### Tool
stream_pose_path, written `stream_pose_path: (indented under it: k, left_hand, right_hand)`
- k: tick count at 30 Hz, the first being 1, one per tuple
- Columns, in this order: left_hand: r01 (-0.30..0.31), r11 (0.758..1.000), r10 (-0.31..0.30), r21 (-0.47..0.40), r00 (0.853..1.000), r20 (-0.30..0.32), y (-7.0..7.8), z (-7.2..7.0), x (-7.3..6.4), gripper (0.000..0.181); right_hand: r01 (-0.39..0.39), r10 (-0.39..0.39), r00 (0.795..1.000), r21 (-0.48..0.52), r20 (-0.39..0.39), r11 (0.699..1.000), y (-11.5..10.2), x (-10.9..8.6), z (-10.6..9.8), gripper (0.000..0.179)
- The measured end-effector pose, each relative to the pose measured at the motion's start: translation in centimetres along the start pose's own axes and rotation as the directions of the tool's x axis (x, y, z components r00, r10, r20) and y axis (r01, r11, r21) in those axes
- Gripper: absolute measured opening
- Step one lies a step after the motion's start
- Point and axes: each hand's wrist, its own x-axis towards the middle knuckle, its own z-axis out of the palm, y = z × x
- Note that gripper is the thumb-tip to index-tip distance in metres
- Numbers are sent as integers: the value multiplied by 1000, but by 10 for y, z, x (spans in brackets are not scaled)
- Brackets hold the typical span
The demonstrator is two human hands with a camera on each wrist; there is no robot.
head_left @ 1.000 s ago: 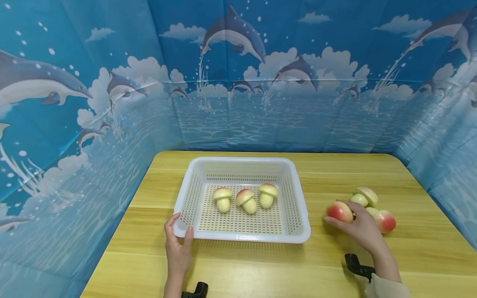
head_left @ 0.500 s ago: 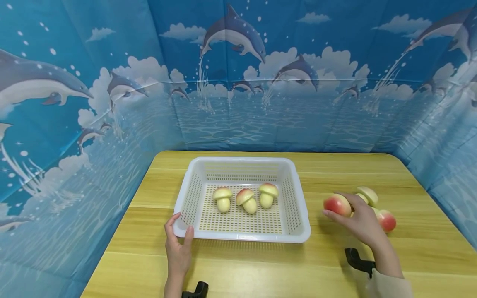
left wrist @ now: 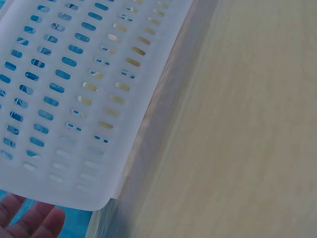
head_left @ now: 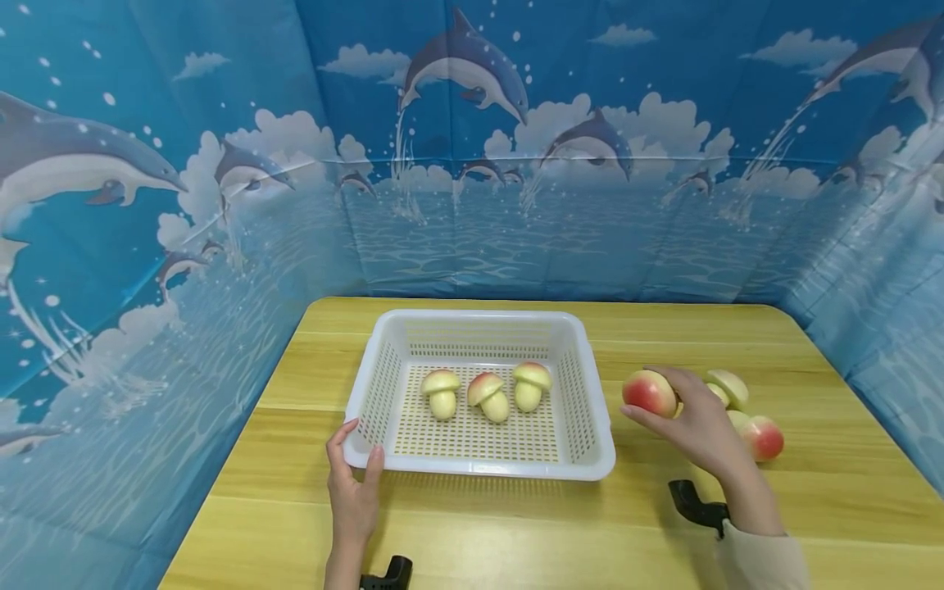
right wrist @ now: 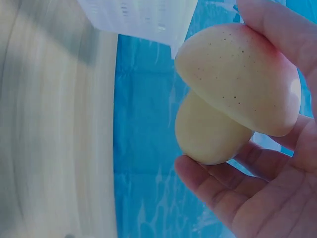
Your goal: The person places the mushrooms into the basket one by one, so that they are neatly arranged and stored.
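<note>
Glossy plastic basket, smooth speckled mushroom, sheeny wood-grain tabletop, creased cloth-like backdrop

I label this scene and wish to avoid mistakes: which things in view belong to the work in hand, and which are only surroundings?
Likely in the work:
right hand
mushroom it holds
left hand
white basket
three mushrooms inside it
two mushrooms outside it

Likely only surroundings:
wooden table
dolphin backdrop
black wrist pieces
</note>
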Motion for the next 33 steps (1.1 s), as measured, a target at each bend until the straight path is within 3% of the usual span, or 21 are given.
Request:
stream_pose_path:
  k: [24,33]
  left_hand:
    - [-7,1000,7,-9,1000,8,-1,0,1,51]
    - [-3,1000,3,1,1000,4,-1,1,0,50]
  right_hand:
    - [197,-196,980,-23,35,980,-43,21,6,72]
    - [205,-204,977,-14,52,979,-48,25,6,74]
